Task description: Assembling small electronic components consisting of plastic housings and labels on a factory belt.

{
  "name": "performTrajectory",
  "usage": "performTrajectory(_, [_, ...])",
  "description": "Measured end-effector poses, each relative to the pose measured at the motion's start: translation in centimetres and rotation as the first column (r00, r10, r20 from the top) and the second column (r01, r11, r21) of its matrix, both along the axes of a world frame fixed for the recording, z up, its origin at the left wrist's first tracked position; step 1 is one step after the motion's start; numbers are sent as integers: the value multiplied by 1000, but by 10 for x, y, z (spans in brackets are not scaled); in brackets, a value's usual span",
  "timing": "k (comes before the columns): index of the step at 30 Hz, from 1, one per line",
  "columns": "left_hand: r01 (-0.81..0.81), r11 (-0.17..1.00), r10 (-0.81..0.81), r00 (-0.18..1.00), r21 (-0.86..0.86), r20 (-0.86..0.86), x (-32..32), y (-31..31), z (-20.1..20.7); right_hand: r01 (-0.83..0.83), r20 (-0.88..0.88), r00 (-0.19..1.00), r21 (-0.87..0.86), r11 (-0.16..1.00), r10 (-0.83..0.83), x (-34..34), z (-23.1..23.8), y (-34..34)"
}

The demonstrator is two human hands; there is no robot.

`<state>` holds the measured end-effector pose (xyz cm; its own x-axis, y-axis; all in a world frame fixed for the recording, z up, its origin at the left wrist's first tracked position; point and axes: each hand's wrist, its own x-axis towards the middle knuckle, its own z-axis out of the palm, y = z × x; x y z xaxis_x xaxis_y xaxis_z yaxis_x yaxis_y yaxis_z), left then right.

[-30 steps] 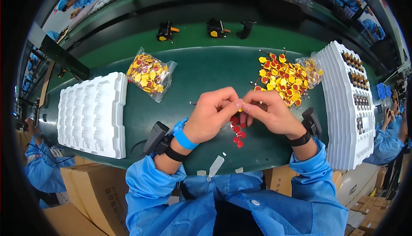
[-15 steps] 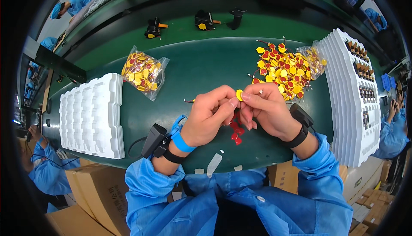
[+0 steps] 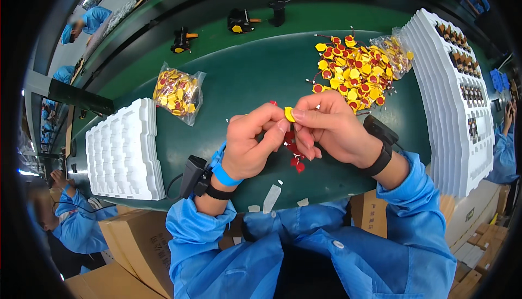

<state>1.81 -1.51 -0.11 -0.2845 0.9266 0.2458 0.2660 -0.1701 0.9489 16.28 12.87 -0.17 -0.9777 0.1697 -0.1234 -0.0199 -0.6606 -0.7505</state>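
A small round yellow disc (image 3: pixel 290 114) is pinched at its edges between both hands, above the middle of the table. My left hand (image 3: pixel 251 142) grips its left side with thumb and forefinger. On the disc's right side, my right hand (image 3: pixel 340 128) closes with thumb and forefinger, its other fingers curled below. Several small red pieces (image 3: pixel 297 163) lie on the green tabletop beneath the hands, partly covered by them. Beyond my right hand is a heap of yellow and red discs (image 3: pixel 356 73) with short wires.
A clear bag of discs (image 3: pixel 176 93) lies at far left, another bag (image 3: pixel 397 54) beside the heap. White moulded trays (image 3: pixel 122 152) are stacked left; a taller tray stack (image 3: pixel 451 114) at right holds dark parts. Black assemblies (image 3: pixel 239 22) stand at the back. Co-workers sit on both sides.
My hands keep their pinch on the yellow disc, which has turned slightly between the fingers. The whole view has shifted a little; a red piece now shows beyond my left hand.
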Motion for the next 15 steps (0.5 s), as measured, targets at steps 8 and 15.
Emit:
performTrajectory(8, [62, 993, 35, 648, 99, -761, -6, -4, 17, 356, -85, 930, -21, 934, -357, 3, 1, 37])
performTrajectory(15, [-36, 855, -488, 283, -517, -826, 14, 8, 11, 417, -104, 906, 51, 907, -410, 2, 0, 42])
